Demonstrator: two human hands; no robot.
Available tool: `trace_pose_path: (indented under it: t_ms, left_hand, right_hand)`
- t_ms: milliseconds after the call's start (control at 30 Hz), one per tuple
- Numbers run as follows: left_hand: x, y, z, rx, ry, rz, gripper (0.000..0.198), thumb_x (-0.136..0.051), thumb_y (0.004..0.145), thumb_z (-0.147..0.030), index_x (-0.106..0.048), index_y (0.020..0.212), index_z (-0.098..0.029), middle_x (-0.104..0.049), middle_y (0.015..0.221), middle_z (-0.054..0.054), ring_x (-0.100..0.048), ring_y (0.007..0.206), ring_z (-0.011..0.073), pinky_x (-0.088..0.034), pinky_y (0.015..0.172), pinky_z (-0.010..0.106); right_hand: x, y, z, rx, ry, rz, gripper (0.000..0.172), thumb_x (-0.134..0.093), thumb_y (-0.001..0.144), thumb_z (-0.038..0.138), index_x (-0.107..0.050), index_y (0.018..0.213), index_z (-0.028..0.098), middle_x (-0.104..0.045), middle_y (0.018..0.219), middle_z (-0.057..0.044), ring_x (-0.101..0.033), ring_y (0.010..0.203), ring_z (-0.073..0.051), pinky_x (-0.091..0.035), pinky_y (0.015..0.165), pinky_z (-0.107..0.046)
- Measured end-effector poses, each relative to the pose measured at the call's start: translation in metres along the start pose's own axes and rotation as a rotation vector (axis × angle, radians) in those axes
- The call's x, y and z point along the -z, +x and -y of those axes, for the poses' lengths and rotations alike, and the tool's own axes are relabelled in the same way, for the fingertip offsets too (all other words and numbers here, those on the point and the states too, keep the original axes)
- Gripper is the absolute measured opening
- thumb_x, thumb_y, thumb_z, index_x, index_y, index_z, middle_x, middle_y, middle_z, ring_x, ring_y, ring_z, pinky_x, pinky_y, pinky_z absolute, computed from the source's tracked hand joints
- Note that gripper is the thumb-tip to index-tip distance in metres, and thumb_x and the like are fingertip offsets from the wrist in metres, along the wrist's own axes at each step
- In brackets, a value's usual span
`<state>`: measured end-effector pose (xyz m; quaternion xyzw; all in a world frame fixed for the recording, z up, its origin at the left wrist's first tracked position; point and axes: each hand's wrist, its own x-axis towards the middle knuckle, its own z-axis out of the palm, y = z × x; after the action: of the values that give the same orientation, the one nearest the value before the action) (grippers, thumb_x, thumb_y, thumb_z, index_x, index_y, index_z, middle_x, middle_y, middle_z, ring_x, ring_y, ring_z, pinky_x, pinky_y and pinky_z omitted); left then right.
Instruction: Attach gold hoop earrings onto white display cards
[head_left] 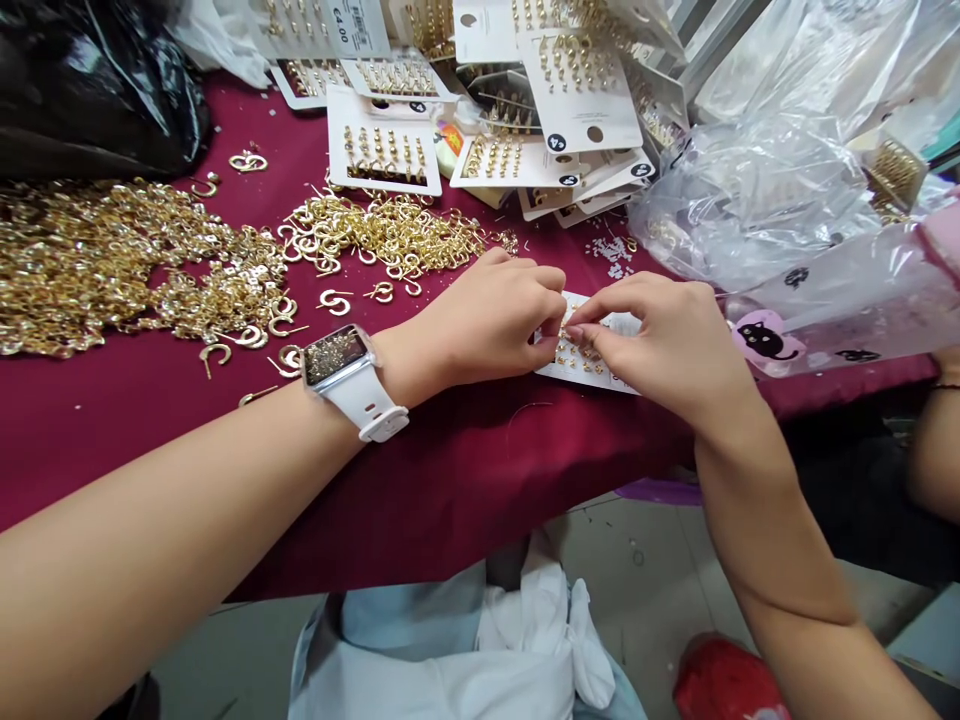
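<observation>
We've both hands at a small white card (pixel 577 372) w/ rows of gold studs, lying near the counter (pixel 465 500) front edge, just R of centre. Our L hand (pixel 487 320), watch (pixel 336 360) on its wrist, curls at the card's 9 o'clock end; we can't tell if that grip pinches the card. Our R hand (pixel 667 340) reaches in from 3 o'clock, its thumb & index tips pressed together over the studs; can't tell if a tiny pc is btwn them.

From the card: hooped gold earrings (pixel 390 235) heap up at 10 o'clock; a bigger gold pile (pixel 112 265) sits approx 9 o'clock; filled cards (pixel 592 115) stack at 12; clear plastic bags (pixel 780 190) bunch up at 2 o'clock, w/ a black-cat pouch (pixel 795 340) at 3.
</observation>
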<state>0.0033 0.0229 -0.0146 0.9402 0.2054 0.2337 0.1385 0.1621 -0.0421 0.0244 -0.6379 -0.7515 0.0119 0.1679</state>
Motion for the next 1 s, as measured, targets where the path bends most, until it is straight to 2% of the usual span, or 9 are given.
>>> trace_pose_path:
  t_ms: [267,500,700,867,1000]
  left_hand:
    - [0.0029,-0.0011,-0.0025,0.025,0.007,0.028,0.014,-0.053,0.076,-0.020,-0.062,0.066,-0.016,-0.055,0.070,0.000,-0.051,0.069,0.0123,-0.032,0.075,0.032]
    - [0.0036,-0.0013,-0.0027,0.034,0.024,0.034,0.015,-0.052,0.077,-0.020,-0.063,0.067,-0.016,-0.056,0.072,0.000,-0.050,0.071,0.0120,-0.031,0.073,0.030]
    - [0.0023,-0.0012,-0.0031,0.043,0.029,0.038,0.013,-0.055,0.076,-0.021,-0.063,0.067,-0.016,-0.057,0.072,0.000,-0.051,0.071,0.0120,-0.030,0.073,0.030]
    - [0.0013,-0.0012,-0.0027,0.038,0.020,0.025,0.013,-0.055,0.076,-0.021,-0.064,0.068,-0.016,-0.057,0.073,0.000,-0.051,0.070,0.0118,-0.031,0.074,0.030]
    - [0.0012,-0.0017,-0.0023,0.034,0.014,0.020,0.013,-0.054,0.076,-0.020,-0.064,0.068,-0.016,-0.057,0.073,0.000,-0.051,0.070,0.0117,-0.032,0.074,0.031]
  right_hand:
    - [0.0004,0.0012,0.0042,-0.034,-0.020,-0.018,0.013,-0.064,0.064,0.013,-0.071,0.064,0.024,-0.070,0.069,-0.001,-0.063,0.069,-0.021,-0.048,0.065,-0.034]
    - [0.0039,0.0013,0.0091,-0.079,-0.089,0.037,0.016,-0.062,0.067,0.012,-0.073,0.070,0.022,-0.071,0.073,-0.002,-0.064,0.074,-0.021,-0.048,0.069,-0.032]
    - [0.0021,0.0012,0.0085,-0.014,-0.147,0.043,0.019,-0.057,0.068,0.011,-0.073,0.071,0.020,-0.070,0.074,-0.004,-0.064,0.076,-0.022,-0.047,0.071,-0.033]
    - [-0.0022,-0.0006,0.0094,0.043,-0.209,-0.025,0.021,-0.055,0.068,0.008,-0.072,0.068,0.020,-0.069,0.072,-0.004,-0.063,0.078,-0.022,-0.047,0.077,-0.036]
    - [-0.0026,-0.0012,0.0079,0.025,-0.186,-0.030,0.021,-0.056,0.068,0.010,-0.073,0.071,0.021,-0.070,0.074,-0.004,-0.063,0.074,-0.021,-0.048,0.070,-0.034]
